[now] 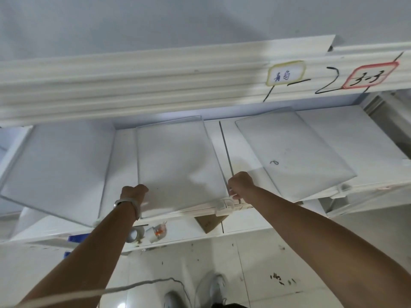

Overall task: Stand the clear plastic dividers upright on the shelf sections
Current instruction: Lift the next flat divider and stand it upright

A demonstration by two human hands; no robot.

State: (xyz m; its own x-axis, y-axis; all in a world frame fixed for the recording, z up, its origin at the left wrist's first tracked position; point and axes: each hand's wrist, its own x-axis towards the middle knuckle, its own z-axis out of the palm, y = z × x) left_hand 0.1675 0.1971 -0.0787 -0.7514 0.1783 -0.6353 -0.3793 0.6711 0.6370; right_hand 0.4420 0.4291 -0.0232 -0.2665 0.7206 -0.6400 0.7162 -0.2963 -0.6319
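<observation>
Three clear plastic dividers lie tilted or flat on the white shelf (pixel 347 130). The middle divider (pixel 178 161) lies between my hands. My left hand (pixel 133 193) is closed on its near left corner. My right hand (pixel 241 183) is closed at its near right edge, by a white clip (pixel 225 204) on the shelf's front rail. A left divider (pixel 55 167) leans with its near corner hanging past the shelf front. A right divider (pixel 293 152) lies slanted on the right section. A thin upright edge (pixel 226 150) runs between the middle and right dividers.
The upper shelf's front rail (pixel 133 85) overhangs, carrying a yellow-framed label (pixel 285 73) and a red-framed label (pixel 369 76). On the lower shelf sit a tape roll (pixel 133 234), a small cup (pixel 156 231) and a brown cardboard piece (pixel 209 223). A cord (pixel 133 285) crosses the tiled floor.
</observation>
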